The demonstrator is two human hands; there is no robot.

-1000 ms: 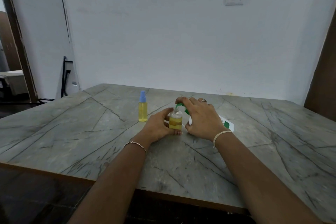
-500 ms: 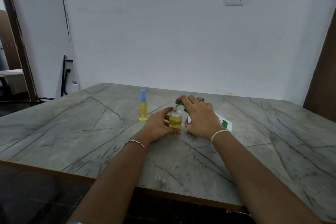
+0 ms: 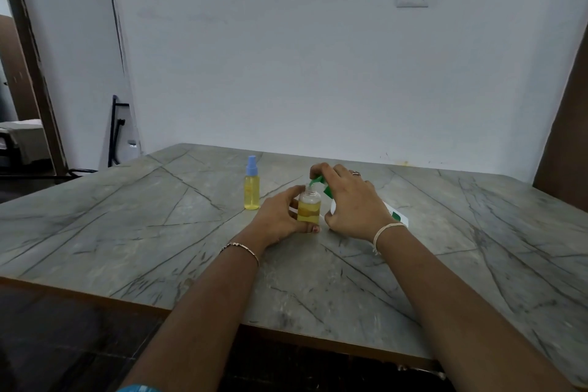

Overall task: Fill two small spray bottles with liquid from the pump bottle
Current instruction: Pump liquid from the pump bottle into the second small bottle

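- The left hand point(image 3: 280, 219) curled its fingers and thumb round the open spray bottle point(image 3: 309, 209), upright on the table point(image 3: 159, 232) and partly full of yellow liquid.
- The right hand point(image 3: 353, 204) gripped the tilted white pump bottle point(image 3: 397, 216), a finger on its green pump head point(image 3: 316, 182), whose spout sat at the open neck.
- The capped spray bottle point(image 3: 251, 191), blue-topped and yellow-filled, stood just to the left, apart from both hands.

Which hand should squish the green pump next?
Right hand: it holds the green pump, whose spout is over the open bottle. The left hand grips that bottle.
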